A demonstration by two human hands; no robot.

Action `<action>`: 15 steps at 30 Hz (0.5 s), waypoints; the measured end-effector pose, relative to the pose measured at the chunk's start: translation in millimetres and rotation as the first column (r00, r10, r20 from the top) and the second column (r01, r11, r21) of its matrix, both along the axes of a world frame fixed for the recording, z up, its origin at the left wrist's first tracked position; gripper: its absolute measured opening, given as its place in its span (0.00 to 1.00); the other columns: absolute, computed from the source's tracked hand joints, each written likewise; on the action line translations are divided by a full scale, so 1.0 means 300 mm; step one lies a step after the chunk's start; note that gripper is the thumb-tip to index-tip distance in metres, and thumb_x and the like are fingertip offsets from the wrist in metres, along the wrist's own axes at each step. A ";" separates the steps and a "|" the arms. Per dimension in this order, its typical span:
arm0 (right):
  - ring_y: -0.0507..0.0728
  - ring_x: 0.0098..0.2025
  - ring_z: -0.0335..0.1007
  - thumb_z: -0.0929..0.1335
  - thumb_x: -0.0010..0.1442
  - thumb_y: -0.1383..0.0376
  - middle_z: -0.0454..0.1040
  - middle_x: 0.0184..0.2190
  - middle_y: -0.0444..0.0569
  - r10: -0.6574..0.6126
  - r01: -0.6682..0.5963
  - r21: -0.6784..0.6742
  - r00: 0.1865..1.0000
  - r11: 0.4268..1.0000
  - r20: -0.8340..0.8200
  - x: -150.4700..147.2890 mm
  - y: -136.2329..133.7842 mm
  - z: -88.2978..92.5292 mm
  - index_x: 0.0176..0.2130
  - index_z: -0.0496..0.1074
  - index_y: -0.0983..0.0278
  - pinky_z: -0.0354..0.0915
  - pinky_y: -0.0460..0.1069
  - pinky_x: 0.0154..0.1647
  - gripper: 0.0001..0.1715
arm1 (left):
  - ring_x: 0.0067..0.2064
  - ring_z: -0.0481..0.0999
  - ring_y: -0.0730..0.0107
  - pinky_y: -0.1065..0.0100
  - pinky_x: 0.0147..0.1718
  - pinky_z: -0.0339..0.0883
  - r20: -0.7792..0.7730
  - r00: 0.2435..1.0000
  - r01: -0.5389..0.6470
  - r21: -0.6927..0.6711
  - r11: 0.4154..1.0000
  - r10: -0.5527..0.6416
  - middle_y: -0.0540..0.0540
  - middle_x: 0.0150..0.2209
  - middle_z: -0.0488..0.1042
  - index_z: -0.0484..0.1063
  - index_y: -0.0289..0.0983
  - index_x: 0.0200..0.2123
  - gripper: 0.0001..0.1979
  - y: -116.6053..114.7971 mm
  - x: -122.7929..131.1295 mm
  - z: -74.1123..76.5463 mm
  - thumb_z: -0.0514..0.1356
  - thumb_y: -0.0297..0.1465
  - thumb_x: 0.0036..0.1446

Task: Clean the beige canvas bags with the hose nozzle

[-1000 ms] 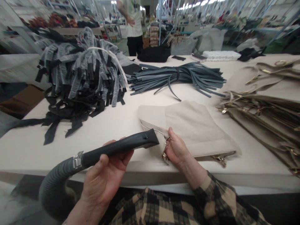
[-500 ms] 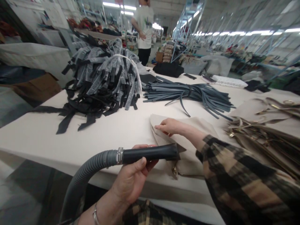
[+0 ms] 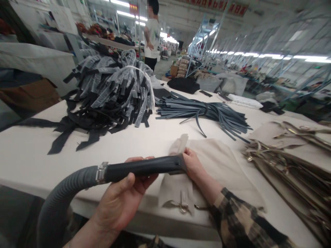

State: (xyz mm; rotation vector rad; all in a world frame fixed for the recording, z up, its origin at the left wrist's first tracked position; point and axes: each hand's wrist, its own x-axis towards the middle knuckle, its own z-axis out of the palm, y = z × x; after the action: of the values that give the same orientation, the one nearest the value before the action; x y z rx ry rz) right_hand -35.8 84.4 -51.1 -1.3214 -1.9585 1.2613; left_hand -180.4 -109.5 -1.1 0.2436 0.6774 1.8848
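Nozzle (image 3: 144, 167) over beige bag (image 3: 219, 165), strap piles (image 3: 111, 89) beyond.

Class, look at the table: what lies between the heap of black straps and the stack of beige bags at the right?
In the head view, the bundle of grey-blue strips lies between the black straps and the stacked beige bags.

1. The pale tabletop (image 3: 31, 155) carries a heap of black and grey strips (image 3: 108, 93) toward its far left.
2. A bundle of dark straps (image 3: 204, 113) lies mid-far.
3. A beige bag (image 3: 214, 168) lies at the near edge.
4. Stacked beige bags (image 3: 292, 162) fill the right edge.
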 end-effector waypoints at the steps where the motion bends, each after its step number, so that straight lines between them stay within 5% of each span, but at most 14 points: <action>1: 0.53 0.26 0.67 0.64 0.50 0.63 0.73 0.27 0.44 -0.026 0.019 -0.058 0.991 0.998 -0.131 0.011 -0.020 -0.021 0.36 0.67 0.63 0.64 0.47 0.28 0.11 | 0.49 0.79 0.54 0.56 0.50 0.74 -0.002 0.999 -0.040 0.001 0.999 0.040 0.42 0.44 0.82 0.81 0.39 0.40 0.19 0.020 -0.016 0.013 0.75 0.35 0.43; 5: 0.53 0.28 0.69 0.67 0.41 0.68 0.77 0.30 0.45 -0.154 -0.044 -0.306 0.790 0.951 -0.593 0.016 -0.050 -0.068 0.37 0.72 0.65 0.66 0.48 0.32 0.19 | 0.45 0.81 0.57 0.57 0.48 0.76 -0.007 0.989 -0.149 0.012 0.989 0.149 0.45 0.38 0.83 0.80 0.38 0.36 0.20 0.130 -0.046 0.059 0.78 0.32 0.36; 10: 0.56 0.31 0.73 0.65 0.38 0.72 0.80 0.30 0.47 -0.159 -0.074 -0.324 0.756 0.943 -0.635 0.007 -0.036 -0.067 0.38 0.76 0.67 0.68 0.50 0.37 0.23 | 0.43 0.81 0.59 0.58 0.45 0.78 0.032 0.988 -0.150 0.004 0.989 0.150 0.46 0.36 0.82 0.78 0.37 0.34 0.19 0.234 -0.010 0.050 0.77 0.29 0.37; 15: 0.52 0.24 0.66 0.64 0.38 0.70 0.77 0.25 0.44 -0.111 -0.056 -0.259 0.802 0.964 -0.587 0.009 -0.027 -0.077 0.34 0.75 0.66 0.61 0.46 0.27 0.20 | 0.41 0.81 0.60 0.61 0.43 0.78 0.090 0.990 -0.110 -0.028 0.994 0.112 0.45 0.36 0.82 0.78 0.36 0.34 0.18 0.298 0.046 0.004 0.77 0.27 0.37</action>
State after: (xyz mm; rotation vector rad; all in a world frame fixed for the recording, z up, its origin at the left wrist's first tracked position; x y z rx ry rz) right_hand -33.1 76.3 -74.3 -0.8878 -1.3485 1.7163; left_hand -166.6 -20.0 0.2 0.1060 0.6617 1.9803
